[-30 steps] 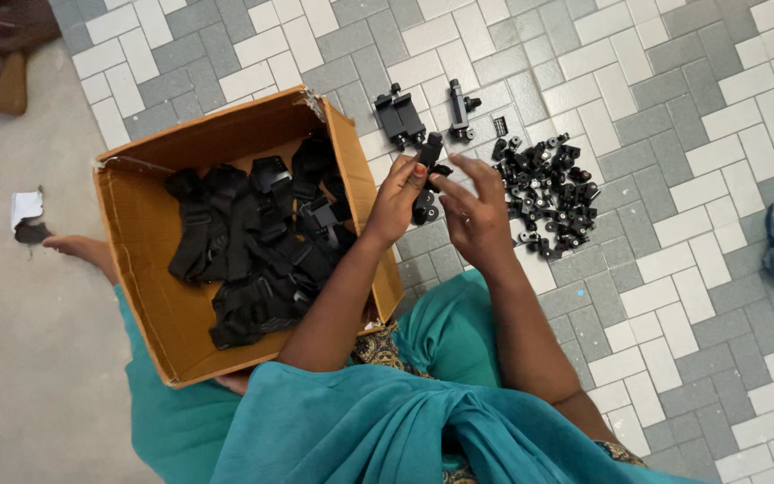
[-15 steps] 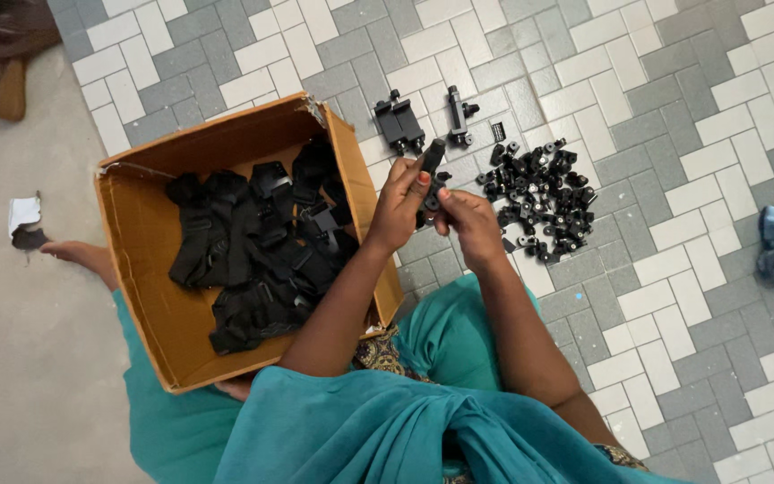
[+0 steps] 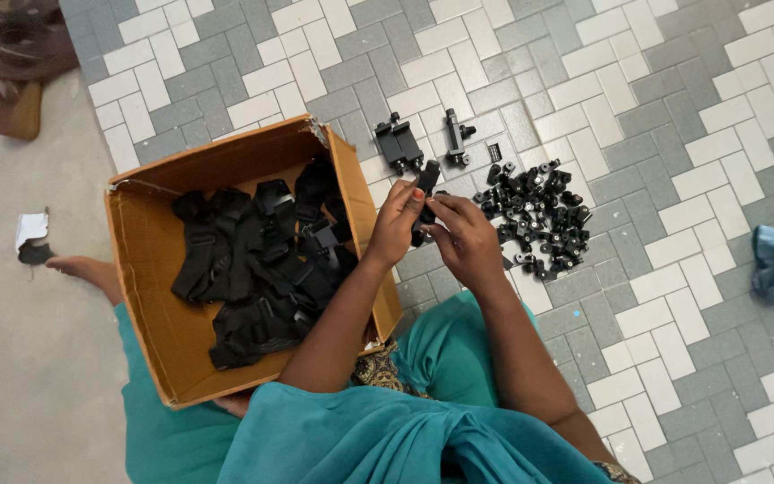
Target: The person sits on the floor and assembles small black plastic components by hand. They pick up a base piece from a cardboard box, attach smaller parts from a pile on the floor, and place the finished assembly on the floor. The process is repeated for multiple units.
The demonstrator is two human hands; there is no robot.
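Both hands together: left hand [image 3: 398, 222], right hand [image 3: 466, 235] pinching black clamp [image 3: 425, 184] just right of cardboard box [image 3: 141, 260]. Likely light, rigid plastic; grip body, not screw.

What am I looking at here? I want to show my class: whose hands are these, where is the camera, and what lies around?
There is no machine: a camera worn on a person's head looks down at their own hands. The left hand and right hand together hold a small black clamp part. On the tiled floor lie a pile of small black pieces and two finished clamps. A cardboard box on the left holds black straps.
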